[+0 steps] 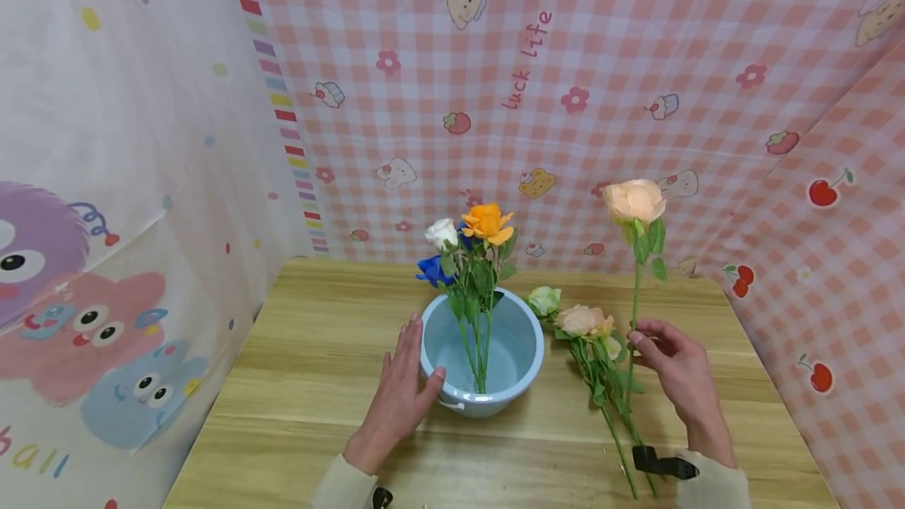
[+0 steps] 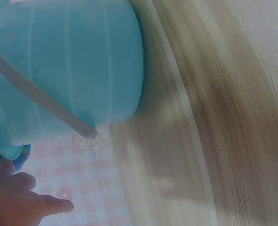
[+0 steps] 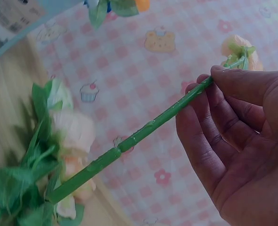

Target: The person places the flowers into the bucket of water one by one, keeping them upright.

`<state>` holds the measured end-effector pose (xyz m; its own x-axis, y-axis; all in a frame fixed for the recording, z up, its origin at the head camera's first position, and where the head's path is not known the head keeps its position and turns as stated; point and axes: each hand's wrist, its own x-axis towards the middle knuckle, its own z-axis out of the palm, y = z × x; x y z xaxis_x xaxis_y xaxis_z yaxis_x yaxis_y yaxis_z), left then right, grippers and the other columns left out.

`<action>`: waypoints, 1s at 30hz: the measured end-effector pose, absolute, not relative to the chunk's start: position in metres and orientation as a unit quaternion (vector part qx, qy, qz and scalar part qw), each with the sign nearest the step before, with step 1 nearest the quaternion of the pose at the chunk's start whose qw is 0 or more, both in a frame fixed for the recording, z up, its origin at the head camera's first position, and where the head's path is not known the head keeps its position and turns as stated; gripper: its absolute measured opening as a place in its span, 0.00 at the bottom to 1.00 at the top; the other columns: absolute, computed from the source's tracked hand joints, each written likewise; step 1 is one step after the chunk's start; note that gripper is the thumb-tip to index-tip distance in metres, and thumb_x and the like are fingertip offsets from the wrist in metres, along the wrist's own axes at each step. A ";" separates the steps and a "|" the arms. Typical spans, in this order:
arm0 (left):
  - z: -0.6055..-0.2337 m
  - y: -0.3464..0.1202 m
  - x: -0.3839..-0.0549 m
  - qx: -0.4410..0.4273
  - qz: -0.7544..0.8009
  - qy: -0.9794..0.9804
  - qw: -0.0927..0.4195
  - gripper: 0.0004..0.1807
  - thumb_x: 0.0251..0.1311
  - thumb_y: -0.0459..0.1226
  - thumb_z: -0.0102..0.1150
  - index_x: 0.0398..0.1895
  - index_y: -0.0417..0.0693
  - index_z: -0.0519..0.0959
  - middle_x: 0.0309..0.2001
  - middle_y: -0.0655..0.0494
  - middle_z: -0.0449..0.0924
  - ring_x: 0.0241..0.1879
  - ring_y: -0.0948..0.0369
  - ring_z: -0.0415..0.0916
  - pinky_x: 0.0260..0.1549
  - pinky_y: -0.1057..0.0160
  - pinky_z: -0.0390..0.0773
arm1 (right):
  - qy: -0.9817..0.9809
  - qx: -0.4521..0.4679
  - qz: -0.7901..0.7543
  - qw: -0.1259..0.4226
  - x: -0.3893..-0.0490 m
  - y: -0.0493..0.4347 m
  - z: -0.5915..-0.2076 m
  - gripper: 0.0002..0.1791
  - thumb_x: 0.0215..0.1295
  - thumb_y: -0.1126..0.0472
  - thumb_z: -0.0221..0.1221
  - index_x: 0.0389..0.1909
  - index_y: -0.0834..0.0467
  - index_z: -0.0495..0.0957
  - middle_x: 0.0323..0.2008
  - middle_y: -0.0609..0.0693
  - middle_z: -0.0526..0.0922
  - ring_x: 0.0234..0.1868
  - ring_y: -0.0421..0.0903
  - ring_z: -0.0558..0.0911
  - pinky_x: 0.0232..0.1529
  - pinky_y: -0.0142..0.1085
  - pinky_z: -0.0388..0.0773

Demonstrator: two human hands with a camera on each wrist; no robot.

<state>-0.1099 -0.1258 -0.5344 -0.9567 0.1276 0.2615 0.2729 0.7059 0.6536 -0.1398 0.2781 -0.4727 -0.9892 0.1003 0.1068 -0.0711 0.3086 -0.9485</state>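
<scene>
A light blue bucket (image 1: pixel 483 401) stands on the table with a white rose (image 1: pixel 441 233), an orange flower (image 1: pixel 488 224) and blue flowers (image 1: pixel 434 271) leaning inside it. My left hand (image 1: pixel 400 393) rests along the bucket's left side, fingers extended and thumb by the rim. In the left wrist view, the bucket's wall (image 2: pixel 77 61) and its pale handle (image 2: pixel 40 96) fill the upper left. Between thumb and fingertips, my right hand (image 1: pixel 675 368) pinches the stem (image 3: pixel 153 125) of a peach rose (image 1: pixel 635 201), held upright with its bloom high.
Right of the bucket lie several flowers on the wooden table (image 1: pixel 318 336), among them a pale green rose (image 1: pixel 544 301) and peach roses (image 1: pixel 581 320), stems pointing toward me. Checked cloth (image 1: pixel 424 124) hangs behind and at the right; a white printed cloth (image 1: pixel 141 140) hangs at the left.
</scene>
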 end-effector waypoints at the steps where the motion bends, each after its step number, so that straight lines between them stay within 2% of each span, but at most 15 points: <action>1: -0.534 -0.126 -0.110 -0.108 -0.369 -0.918 0.097 0.45 0.74 0.52 0.51 0.85 0.45 0.44 0.84 0.50 0.40 0.81 0.43 0.44 0.69 0.25 0.50 | -0.802 -0.008 0.592 0.074 -0.140 0.276 -0.471 0.19 0.76 0.62 0.60 0.58 0.73 0.76 0.41 0.36 0.84 0.41 0.33 0.84 0.39 0.30 0.86; 10: -0.535 -0.127 -0.110 -0.103 -0.361 -0.922 0.095 0.45 0.74 0.53 0.49 0.85 0.45 0.44 0.84 0.49 0.41 0.81 0.43 0.45 0.69 0.25 0.51 | -0.759 0.002 0.645 0.089 -0.142 0.254 -0.457 0.10 0.74 0.65 0.62 0.50 0.65 0.81 0.39 0.39 0.86 0.39 0.37 0.85 0.38 0.30 0.86; 18: -0.537 -0.125 -0.110 -0.102 -0.359 -0.923 0.095 0.45 0.74 0.53 0.48 0.85 0.45 0.44 0.84 0.47 0.42 0.81 0.43 0.45 0.69 0.25 0.51 | -0.749 0.018 0.654 0.104 -0.143 0.235 -0.446 0.10 0.72 0.66 0.63 0.50 0.65 0.82 0.40 0.41 0.86 0.40 0.38 0.85 0.38 0.30 0.86; 26: -0.537 -0.124 -0.110 -0.105 -0.362 -0.921 0.097 0.45 0.75 0.56 0.47 0.85 0.45 0.44 0.84 0.49 0.41 0.81 0.44 0.44 0.70 0.26 0.50 | -0.746 0.035 0.653 0.121 -0.142 0.211 -0.430 0.13 0.72 0.67 0.63 0.50 0.74 0.78 0.39 0.44 0.87 0.39 0.38 0.86 0.38 0.31 0.87; 30: -0.536 -0.125 -0.111 -0.104 -0.362 -0.921 0.097 0.46 0.75 0.56 0.47 0.85 0.46 0.43 0.84 0.49 0.41 0.81 0.44 0.43 0.70 0.26 0.51 | -0.741 0.039 0.658 0.127 -0.144 0.199 -0.425 0.13 0.71 0.69 0.63 0.51 0.74 0.78 0.38 0.43 0.87 0.39 0.38 0.86 0.38 0.31 0.87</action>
